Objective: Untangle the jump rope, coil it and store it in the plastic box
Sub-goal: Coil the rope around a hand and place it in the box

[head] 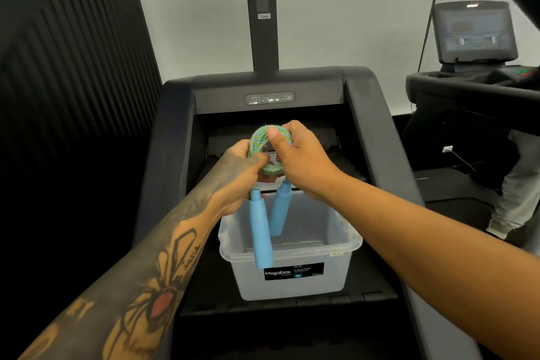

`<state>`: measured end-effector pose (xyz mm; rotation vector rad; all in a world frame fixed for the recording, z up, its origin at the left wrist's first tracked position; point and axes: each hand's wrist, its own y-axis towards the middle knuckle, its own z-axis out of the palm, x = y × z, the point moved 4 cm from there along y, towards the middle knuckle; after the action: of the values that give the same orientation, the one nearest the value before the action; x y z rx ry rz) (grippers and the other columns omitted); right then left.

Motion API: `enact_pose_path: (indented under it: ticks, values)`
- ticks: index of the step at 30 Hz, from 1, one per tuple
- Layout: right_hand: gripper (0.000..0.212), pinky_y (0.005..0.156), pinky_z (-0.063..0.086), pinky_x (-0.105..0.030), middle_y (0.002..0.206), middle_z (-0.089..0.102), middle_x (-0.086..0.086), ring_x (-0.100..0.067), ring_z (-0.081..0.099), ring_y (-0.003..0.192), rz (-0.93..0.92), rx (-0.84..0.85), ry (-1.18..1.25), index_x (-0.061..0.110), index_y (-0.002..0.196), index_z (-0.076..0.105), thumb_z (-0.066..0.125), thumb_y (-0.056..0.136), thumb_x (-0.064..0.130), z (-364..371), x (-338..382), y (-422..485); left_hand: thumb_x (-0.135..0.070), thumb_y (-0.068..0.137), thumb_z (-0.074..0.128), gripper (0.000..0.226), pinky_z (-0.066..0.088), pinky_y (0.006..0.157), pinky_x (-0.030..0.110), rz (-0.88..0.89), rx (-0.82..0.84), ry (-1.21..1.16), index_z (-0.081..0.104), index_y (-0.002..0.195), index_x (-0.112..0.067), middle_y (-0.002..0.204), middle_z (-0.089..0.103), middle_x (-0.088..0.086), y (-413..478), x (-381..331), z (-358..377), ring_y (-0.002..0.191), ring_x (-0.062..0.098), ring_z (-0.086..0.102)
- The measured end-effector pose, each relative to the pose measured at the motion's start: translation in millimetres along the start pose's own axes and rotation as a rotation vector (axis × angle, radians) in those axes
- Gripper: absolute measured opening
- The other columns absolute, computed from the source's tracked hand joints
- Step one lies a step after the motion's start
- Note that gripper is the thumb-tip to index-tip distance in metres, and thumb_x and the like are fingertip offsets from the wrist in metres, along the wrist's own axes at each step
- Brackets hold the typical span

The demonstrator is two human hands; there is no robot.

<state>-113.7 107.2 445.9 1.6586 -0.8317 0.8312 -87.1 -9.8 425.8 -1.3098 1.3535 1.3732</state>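
Note:
The jump rope (258,142) is a blue-green braided cord wound into a small coil, held up between both hands. My left hand (238,171) grips the coil's left and lower side. My right hand (298,155) pinches its top right, thumb across the cord. Two light blue handles hang down from the coil: the left handle (261,231) hangs over the box's front rim, the right handle (280,210) points into the box. The clear plastic box (344,245), labelled Megabox, stands open right below my hands with nothing visible inside.
The box stands on the dark deck of a gym machine (270,98) with raised side rails. A black post (263,12) rises behind. A treadmill console (473,32) and a person's leg (514,184) are at the right. A dark slatted wall (73,67) fills the left.

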Motion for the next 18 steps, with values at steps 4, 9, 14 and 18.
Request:
enact_pose_path:
  ticks: [4,9,14,18]
  values:
    - [0.026,0.074,0.051,-0.039,0.094,0.064,-0.016,-0.014,0.055,0.078,0.012,0.015,-0.05,0.004,0.102,0.054,0.052,0.098,0.029,6,-12,14,-0.01,0.096,0.048,0.02,0.052,0.065,0.046,-0.004,0.023,-0.025,0.057,0.11,-0.02,0.106,0.071,0.013,17,11,-5,0.089,0.034,0.072]
    - [0.019,0.069,0.047,-0.032,0.082,0.054,0.0,-0.01,0.05,0.072,0.011,0.026,-0.099,0.009,0.099,0.051,0.052,0.098,0.028,11,-32,29,-0.009,0.095,0.05,0.016,0.053,0.058,0.039,0.051,-0.001,-0.026,0.058,0.103,-0.02,0.111,0.066,0.023,42,27,-8,0.1,0.04,0.066]
    - [0.02,0.068,0.051,-0.034,0.085,0.056,-0.002,-0.012,0.053,0.074,0.056,0.037,-0.095,0.009,0.101,0.049,0.052,0.098,0.029,10,-65,32,-0.014,0.097,0.052,0.011,0.056,0.058,0.044,0.012,0.064,0.008,0.054,0.108,-0.016,0.1,0.064,0.011,61,51,-3,0.083,0.022,0.067]
    - [0.017,0.076,0.059,-0.045,0.095,0.063,-0.015,-0.025,0.064,0.085,0.194,0.107,-0.047,0.016,0.097,0.048,0.054,0.096,0.032,13,-117,30,-0.014,0.097,0.053,0.016,0.057,0.063,0.049,-0.068,0.132,0.04,0.055,0.112,-0.017,0.098,0.067,0.008,75,88,6,0.085,0.025,0.069]
